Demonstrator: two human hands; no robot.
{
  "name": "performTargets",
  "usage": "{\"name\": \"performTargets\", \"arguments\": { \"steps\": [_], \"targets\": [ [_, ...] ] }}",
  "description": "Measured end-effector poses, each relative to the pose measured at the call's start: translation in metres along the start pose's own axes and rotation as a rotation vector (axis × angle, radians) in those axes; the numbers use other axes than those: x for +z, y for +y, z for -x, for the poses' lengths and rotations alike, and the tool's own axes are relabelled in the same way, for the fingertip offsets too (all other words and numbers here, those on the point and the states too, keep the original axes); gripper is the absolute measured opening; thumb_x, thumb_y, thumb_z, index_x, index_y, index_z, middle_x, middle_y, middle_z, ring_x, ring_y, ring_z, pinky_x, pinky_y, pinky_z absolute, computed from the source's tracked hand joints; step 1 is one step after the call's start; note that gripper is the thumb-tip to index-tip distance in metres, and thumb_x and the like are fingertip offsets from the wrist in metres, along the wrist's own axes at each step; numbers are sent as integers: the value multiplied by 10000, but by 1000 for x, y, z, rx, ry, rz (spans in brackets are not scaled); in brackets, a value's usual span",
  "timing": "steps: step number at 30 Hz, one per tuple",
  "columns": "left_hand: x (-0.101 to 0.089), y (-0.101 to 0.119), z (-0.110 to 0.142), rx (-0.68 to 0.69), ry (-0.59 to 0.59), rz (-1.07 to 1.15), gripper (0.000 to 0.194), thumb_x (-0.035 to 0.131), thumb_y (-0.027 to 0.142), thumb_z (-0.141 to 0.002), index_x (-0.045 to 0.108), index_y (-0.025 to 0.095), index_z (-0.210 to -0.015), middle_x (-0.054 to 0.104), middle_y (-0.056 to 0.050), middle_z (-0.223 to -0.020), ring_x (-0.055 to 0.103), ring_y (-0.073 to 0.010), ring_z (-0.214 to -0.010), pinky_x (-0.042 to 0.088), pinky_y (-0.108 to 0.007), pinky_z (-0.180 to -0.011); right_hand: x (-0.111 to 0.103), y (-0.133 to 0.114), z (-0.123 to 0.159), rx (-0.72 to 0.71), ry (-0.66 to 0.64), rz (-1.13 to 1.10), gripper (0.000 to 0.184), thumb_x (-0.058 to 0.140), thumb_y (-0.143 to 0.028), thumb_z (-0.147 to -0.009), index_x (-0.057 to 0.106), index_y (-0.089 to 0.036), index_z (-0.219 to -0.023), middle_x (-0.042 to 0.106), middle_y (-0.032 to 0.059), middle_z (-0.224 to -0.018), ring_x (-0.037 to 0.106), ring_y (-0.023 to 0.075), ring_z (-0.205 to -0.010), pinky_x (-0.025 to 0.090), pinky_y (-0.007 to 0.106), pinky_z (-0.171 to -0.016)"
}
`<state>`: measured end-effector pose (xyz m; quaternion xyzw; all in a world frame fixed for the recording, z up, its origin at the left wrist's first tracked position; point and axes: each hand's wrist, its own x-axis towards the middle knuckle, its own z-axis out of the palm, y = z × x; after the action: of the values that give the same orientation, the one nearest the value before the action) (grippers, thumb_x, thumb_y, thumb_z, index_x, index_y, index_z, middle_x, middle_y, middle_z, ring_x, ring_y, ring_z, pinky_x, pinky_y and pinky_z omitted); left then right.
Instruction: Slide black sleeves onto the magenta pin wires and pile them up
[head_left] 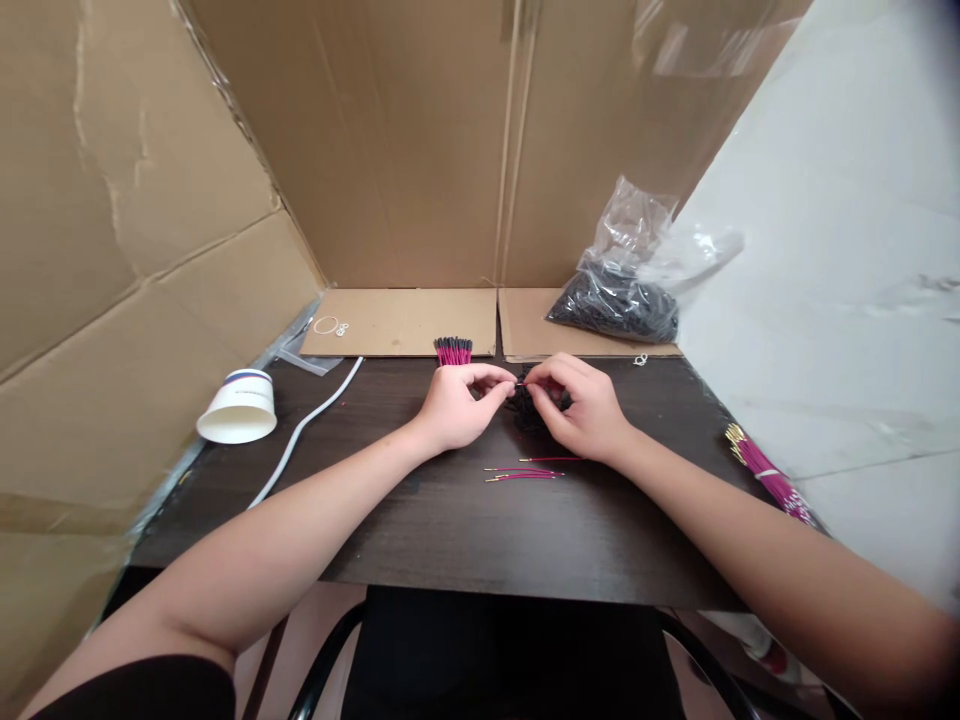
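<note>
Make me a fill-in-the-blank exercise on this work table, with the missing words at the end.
1. The paper cup is on the person's ____ side of the table.
2. The bundle of pink wires just beyond the left hand has ____ tips.
3. The banded bundle past the right hand shows ____-coloured tips.
4. The clear bag of dark pieces rests on a flat sheet of ____.

Missing words: left; black; gold; cardboard.

Two hands are counted: one left hand [461, 405], one right hand [581, 405]. Two bundles are seen — one black-tipped bundle [454, 350], one gold-tipped bundle [772, 482] — plus at least three loose wires [525, 470]. One cup [238, 408], one cable [300, 427] and one filled bag [615, 300] are found.
</note>
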<state>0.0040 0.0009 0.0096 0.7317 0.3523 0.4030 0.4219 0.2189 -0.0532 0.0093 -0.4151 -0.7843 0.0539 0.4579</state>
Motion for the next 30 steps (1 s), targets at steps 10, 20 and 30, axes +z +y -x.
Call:
{"name": "performTargets", "arguments": {
  "steps": [10,20,30],
  "targets": [
    [1,2,-1,-32,-15,103,195,801,320,-911,852,144,-979,835,-89,-961,777,-182,-850,640,-319,-824,-2,-3,0,-37,16,3,80,618,-133,-1035,661,-200,-1034,642,55,-901,566,175,-749,492,344,-692],
    [0,5,2,81,14,-51,192,760,324,-953,846,156,-984,830,-66,-932,736,-160,-791,583,-290,-742,0,-1,2,-11,24,-4,61,642,-145,-1028,677,-190,-1008,641,41,-863,561,159,-729,485,328,-680],
    [-1,5,3,226,12,-160,143,732,259,-973,835,162,-997,811,-42,-886,686,-130,-746,566,-283,-755,2,-2,3,56,8,-39,61,647,-182,-1042,690,-188,-999,659,41,-873,588,161,-754,485,318,-691]
  ]
}}
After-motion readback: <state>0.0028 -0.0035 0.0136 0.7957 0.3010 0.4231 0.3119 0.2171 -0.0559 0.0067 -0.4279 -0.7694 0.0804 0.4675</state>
